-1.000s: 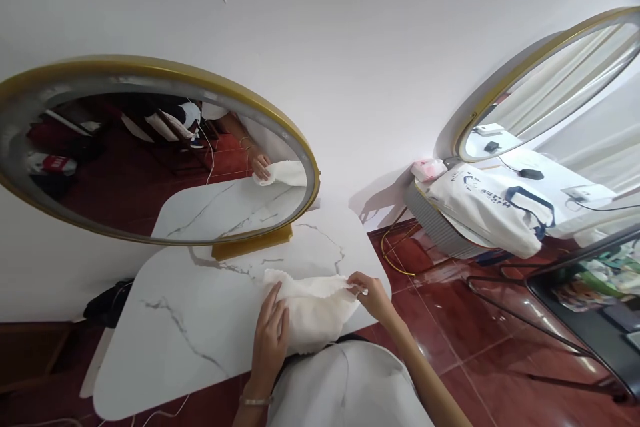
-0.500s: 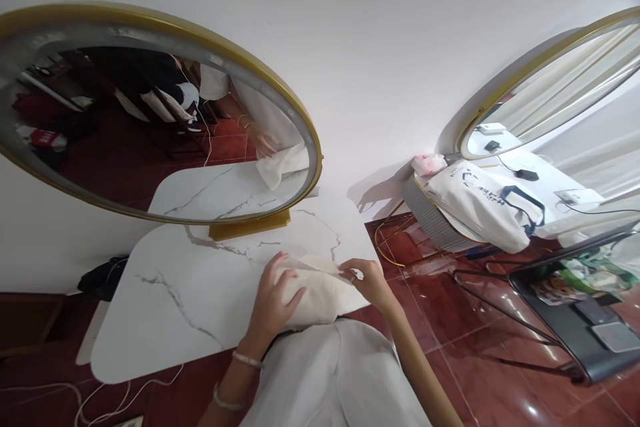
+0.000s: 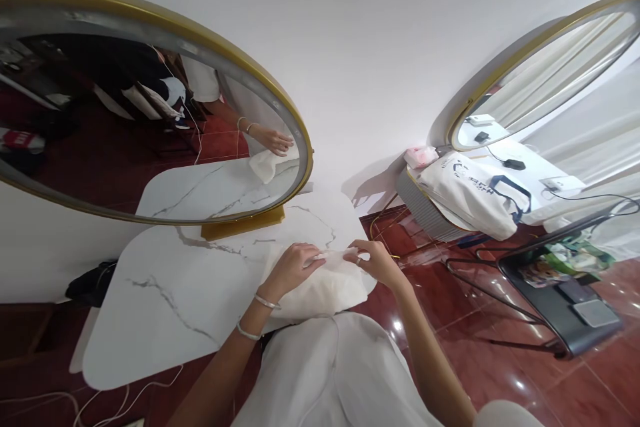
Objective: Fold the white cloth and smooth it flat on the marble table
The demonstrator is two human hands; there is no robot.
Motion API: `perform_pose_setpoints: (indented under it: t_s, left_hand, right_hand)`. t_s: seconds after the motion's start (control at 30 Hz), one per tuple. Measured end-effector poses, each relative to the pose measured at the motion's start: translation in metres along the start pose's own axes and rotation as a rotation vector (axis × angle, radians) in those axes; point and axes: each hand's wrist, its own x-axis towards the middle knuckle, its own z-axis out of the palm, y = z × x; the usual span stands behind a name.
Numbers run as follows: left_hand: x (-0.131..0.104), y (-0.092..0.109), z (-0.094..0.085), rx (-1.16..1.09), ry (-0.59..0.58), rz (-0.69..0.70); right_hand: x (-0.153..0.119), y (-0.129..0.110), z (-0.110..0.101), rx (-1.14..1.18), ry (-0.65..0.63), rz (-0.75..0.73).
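A cream-white piece of cloth (image 3: 325,293) lies bunched at the front right edge of the marbled white table (image 3: 165,273), close against my body. Its far edge is lifted between my two hands. My left hand (image 3: 294,268) pinches that edge near its middle, thumb against the fingers. At the right end, my right hand (image 3: 374,261) pinches the same edge, with a ring on one finger. Whether the cloth is a single layer or a bag cannot be made out.
A gold-framed round mirror (image 3: 240,33) stands over the table's back. To the right are a white tote bag (image 3: 465,190) on a second table, another mirror (image 3: 463,113), and a black chair (image 3: 540,307) with items on it. Cables (image 3: 145,390) trail on the floor at lower left.
My left hand has gone from spread fingers on the cloth to pinching its far edge. My right hand keeps its pinch, slightly higher. The view has shifted a little.
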Motion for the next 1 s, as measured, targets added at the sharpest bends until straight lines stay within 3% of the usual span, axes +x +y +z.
perform_pose_setpoints:
  t_s: [0.17, 0.4, 0.8, 1.0]
  left_hand:
    - [-0.004, 0.007, -0.006, -0.014, 0.048, -0.024]
    - [-0.010, 0.012, -0.003, -0.059, 0.137, -0.008]
    - [-0.026, 0.031, 0.017, -0.528, 0.254, -0.175]
    - [-0.032, 0.031, 0.016, -0.386, 0.245, -0.170]
  right_hand:
    - [-0.011, 0.003, 0.006, 0.174, 0.052, 0.118]
    - [-0.014, -0.004, 0.019, 0.650, 0.196, 0.223]
    - [-0.009, 0.005, 0.047, 0.960, -0.135, 0.434]
    - [-0.009, 0.001, 0.045, 0.951, -0.041, 0.323]
